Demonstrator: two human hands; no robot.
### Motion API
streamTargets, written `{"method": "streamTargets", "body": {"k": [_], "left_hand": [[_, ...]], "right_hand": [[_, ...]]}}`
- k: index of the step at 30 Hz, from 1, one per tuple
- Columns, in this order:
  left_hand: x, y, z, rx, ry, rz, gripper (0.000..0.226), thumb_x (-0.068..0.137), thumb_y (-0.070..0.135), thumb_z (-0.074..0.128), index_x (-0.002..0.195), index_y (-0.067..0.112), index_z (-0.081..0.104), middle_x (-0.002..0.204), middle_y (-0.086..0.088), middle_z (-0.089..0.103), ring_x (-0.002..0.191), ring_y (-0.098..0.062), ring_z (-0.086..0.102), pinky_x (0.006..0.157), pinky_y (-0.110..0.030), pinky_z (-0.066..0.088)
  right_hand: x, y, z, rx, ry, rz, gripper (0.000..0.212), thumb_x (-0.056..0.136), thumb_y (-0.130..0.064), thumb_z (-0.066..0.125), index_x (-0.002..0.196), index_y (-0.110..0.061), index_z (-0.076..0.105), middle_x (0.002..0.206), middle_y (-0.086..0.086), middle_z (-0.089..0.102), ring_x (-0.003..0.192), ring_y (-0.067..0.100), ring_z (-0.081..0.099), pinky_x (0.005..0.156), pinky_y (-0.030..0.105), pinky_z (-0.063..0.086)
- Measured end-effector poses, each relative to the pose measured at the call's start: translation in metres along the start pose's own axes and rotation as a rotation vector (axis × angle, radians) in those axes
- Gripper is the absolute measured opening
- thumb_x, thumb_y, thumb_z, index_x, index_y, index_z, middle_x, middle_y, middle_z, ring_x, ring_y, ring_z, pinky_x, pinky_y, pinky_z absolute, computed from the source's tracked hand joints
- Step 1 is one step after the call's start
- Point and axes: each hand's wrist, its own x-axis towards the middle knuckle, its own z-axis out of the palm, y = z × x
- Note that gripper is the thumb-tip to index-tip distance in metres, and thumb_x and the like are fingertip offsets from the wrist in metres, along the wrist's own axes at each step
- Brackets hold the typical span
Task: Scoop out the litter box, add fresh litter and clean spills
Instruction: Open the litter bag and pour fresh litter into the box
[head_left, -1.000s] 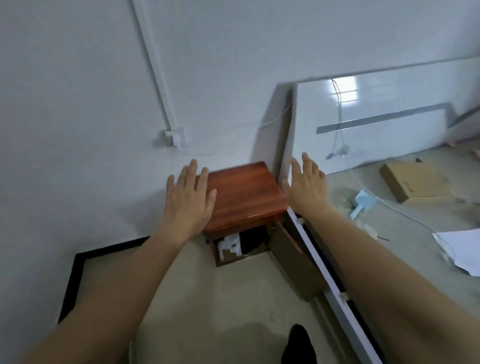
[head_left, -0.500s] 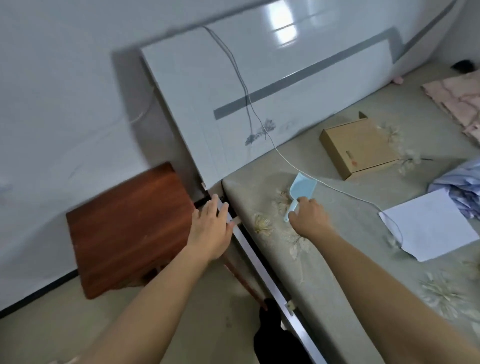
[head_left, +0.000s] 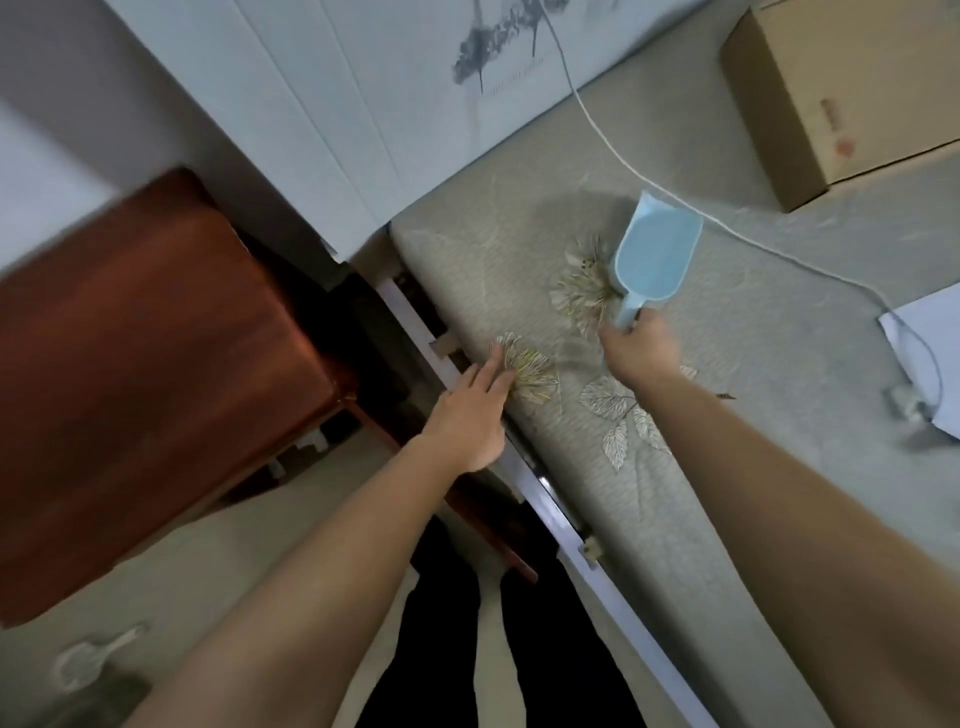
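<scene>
A light blue plastic litter scoop (head_left: 655, 254) lies on the grey flowered mattress (head_left: 737, 395), its bowl pointing away from me. My right hand (head_left: 640, 348) grips the scoop's short handle, fingers curled round it. My left hand (head_left: 470, 410) rests with straight fingers on the mattress's near edge, over the white bed rail (head_left: 550, 493). No litter box is in view.
A red-brown wooden bedside cabinet (head_left: 150, 374) stands left of the bed. A white headboard (head_left: 332, 104) leans behind the mattress. A cardboard box (head_left: 831, 93), a white cable (head_left: 769, 244) and white paper (head_left: 930, 343) lie on the mattress. My dark trouser legs (head_left: 498, 639) show below.
My view swung from the cabinet to the bed and moved closer. My right hand reached the scoop and closed on its handle. My left hand left the cabinet top for the mattress edge.
</scene>
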Motion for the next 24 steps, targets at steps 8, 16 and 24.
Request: {"method": "streamTargets", "body": {"k": [8,16,24], "left_hand": [[-0.061,-0.026,-0.04,-0.035,0.45,-0.161,0.04,0.094,0.02,0.047,0.133,0.014,0.052,0.141,-0.006,0.048,0.13,-0.023,0.044,0.1,-0.041,0.042],[-0.226,-0.098,-0.015,-0.168,0.927,-0.696,0.039,0.096,0.029,0.042,0.126,0.011,0.057,0.134,-0.009,0.054,0.122,-0.027,0.051,0.096,-0.042,0.042],[-0.47,-0.143,0.142,-0.262,0.936,-1.324,0.041,0.093,0.032,0.045,0.127,0.011,0.055,0.133,-0.012,0.054,0.121,-0.03,0.05,0.101,-0.048,0.036]], "right_hand": [[-0.072,-0.033,-0.001,-0.118,0.036,-0.165,0.022,0.088,-0.033,0.043,0.096,-0.013,0.051,0.089,0.007,0.06,0.085,0.033,0.058,0.078,0.044,0.048],[-0.193,-0.085,0.106,-0.226,-0.229,-0.666,0.019,0.092,-0.026,0.047,0.104,-0.012,0.048,0.086,0.016,0.063,0.076,0.037,0.056,0.068,0.044,0.046],[-0.389,-0.054,0.245,-0.581,-0.609,-1.049,0.015,0.092,-0.033,0.051,0.101,-0.021,0.045,0.078,0.007,0.062,0.07,0.034,0.059,0.064,0.043,0.049]]}}
